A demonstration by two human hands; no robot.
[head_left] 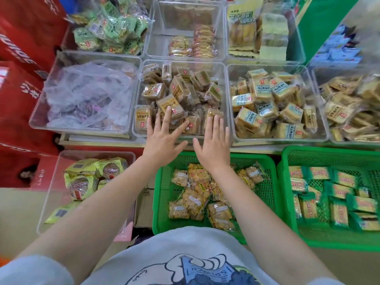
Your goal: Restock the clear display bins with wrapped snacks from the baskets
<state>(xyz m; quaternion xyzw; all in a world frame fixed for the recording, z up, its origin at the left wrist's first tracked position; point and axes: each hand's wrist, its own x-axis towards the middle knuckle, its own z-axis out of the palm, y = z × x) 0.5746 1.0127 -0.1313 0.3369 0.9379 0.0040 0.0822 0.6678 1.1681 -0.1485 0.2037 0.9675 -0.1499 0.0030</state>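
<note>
Hands reach forward side by side over the near edge of the middle bin (225, 95), a clear tub at 12 o'clock heaped with brown packs (178, 89). The left hand (164, 138) is flat, fingers spread, its fingertips (169, 110) lying on the packs just inside the front wall. The right hand (213, 145) is also flat, fingers straight and close together, tips on a pack near the same wall; neither hand grips anything.

At 6 o'clock, under the forearms, a green basket (162, 202) holds loose yellow snacks (197, 194) (clear wrappers, white labels). At 4 o'clock a second basket (287, 192) holds green-edged packs (339, 194). At 2 o'clock a bin (232, 112) is piled with blue-labelled packs (265, 99). At 10 o'clock a bin (41, 103) holds a crumpled clear bag (88, 93). At 8 o'clock a lower bin (51, 186) holds round snacks (86, 177) in yellow wrappers. Farther back at 12 o'clock, a bin (150, 38) is nearly bare apart from some small packs.
</note>
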